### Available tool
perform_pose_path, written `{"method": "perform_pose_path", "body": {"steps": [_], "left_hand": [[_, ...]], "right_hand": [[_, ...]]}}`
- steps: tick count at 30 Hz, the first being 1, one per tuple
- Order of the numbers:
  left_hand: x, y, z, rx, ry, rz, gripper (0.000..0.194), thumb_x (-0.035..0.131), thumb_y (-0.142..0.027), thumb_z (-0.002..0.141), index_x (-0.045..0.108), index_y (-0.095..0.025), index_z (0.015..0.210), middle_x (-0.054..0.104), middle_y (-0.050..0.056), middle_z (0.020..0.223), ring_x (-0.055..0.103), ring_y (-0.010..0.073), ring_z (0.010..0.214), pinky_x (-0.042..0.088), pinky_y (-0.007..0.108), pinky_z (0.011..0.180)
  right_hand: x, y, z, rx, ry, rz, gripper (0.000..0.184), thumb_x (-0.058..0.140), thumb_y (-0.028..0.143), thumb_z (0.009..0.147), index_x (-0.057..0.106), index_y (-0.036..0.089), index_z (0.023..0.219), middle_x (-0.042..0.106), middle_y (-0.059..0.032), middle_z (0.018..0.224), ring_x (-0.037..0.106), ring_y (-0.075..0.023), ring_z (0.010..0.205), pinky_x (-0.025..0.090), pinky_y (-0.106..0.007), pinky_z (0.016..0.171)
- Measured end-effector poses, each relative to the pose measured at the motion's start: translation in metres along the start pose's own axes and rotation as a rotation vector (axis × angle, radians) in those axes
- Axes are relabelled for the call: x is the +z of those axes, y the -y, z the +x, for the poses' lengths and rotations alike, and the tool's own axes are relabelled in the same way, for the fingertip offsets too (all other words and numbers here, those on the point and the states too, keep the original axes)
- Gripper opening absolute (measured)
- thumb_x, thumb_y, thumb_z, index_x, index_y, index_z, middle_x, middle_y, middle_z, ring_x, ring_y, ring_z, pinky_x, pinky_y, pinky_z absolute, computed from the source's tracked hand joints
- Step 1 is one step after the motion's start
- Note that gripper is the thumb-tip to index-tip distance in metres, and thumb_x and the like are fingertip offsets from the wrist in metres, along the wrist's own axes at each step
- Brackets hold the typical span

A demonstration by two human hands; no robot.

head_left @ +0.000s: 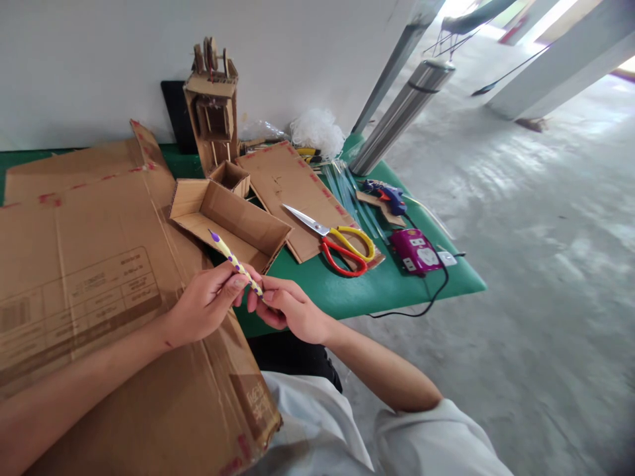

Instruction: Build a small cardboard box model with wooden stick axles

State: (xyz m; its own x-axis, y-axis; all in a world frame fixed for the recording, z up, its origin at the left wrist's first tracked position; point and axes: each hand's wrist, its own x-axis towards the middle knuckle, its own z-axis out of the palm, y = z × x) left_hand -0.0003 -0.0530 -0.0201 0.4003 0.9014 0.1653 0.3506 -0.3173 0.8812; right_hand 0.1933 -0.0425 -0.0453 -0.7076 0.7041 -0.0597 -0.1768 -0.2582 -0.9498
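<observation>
Holding a slender spotted pen [231, 257] in both hands near the front edge of a green table [357, 295], pointing its purple tip up and toward the left. Closing the left hand [208, 301] lightly about the middle of the barrel, with the thumb on the near side and the fingers partly hidden behind. Pinching the lower end in the right hand [292, 307], between thumb and bent fingers (leaving the hindmost fingertips concealed). Forming, in sum, a closed grip at two places along one shaft.

Suggesting, by its thin barrel, a light and stiff object, probably smooth and a little slippery along its length; seeming hardly fragile except at the fine point. Calling, in judgement, for a hold on the barrel a little behind the tip, between thumb and first fingers, rather than on the point itself.

Including, just beyond the hands, an open cardboard tray [243, 213]. Showing farther right red-and-yellow-handled scissors [322, 230], lying partly on a flat cardboard panel [282, 178]. Presenting near the table's right side a blue glue gun [393, 197] on a cardboard scrap [371, 199], with a purple power strip [418, 252] just beside. Placing at the back a cardboard tower [213, 86], and spreading out on the left a large cardboard sheet [94, 218].
</observation>
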Motion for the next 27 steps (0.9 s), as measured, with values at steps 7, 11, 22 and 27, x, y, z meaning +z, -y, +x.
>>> {"method": "perform_pose_path", "body": {"steps": [7,11,22,27], "left_hand": [[-0.001,0.001,-0.001,-0.003,0.001,0.013,0.037,0.037,-0.040,0.106,0.065,-0.016,0.109,0.062,-0.002,0.070,0.054,0.0101,0.061,0.045,0.021,0.059],[-0.001,0.004,-0.001,-0.005,0.002,0.022,0.038,0.037,-0.041,0.106,0.065,-0.016,0.109,0.063,-0.001,0.073,0.054,0.0105,0.062,0.046,0.022,0.060],[0.000,0.011,0.002,-0.040,-0.015,-0.109,0.037,0.036,-0.043,0.107,0.061,-0.015,0.107,0.058,0.000,0.073,0.052,0.0104,0.061,0.045,0.022,0.057],[-0.002,0.016,0.003,-0.043,-0.020,-0.109,0.036,0.035,-0.039,0.107,0.061,-0.015,0.109,0.055,-0.002,0.073,0.051,0.0098,0.060,0.044,0.021,0.057]], "right_hand": [[-0.001,0.001,0.001,-0.026,0.024,-0.022,0.019,0.039,0.028,0.093,0.052,0.018,0.083,0.035,0.0091,0.055,0.028,-0.0071,0.046,0.023,-0.022,0.044],[0.000,0.002,0.003,-0.016,-0.006,-0.063,0.017,0.040,0.027,0.092,0.050,0.019,0.080,0.037,0.0081,0.056,0.028,-0.0071,0.047,0.024,-0.022,0.045],[-0.005,-0.002,0.010,0.030,-0.037,-0.024,0.018,0.039,0.027,0.087,0.054,0.017,0.084,0.049,0.0046,0.059,0.034,-0.0075,0.047,0.025,-0.021,0.042],[-0.006,-0.007,0.017,0.014,-0.037,-0.028,0.021,0.043,0.033,0.092,0.054,0.017,0.085,0.049,0.0049,0.060,0.037,-0.0080,0.049,0.026,-0.022,0.043]]}}
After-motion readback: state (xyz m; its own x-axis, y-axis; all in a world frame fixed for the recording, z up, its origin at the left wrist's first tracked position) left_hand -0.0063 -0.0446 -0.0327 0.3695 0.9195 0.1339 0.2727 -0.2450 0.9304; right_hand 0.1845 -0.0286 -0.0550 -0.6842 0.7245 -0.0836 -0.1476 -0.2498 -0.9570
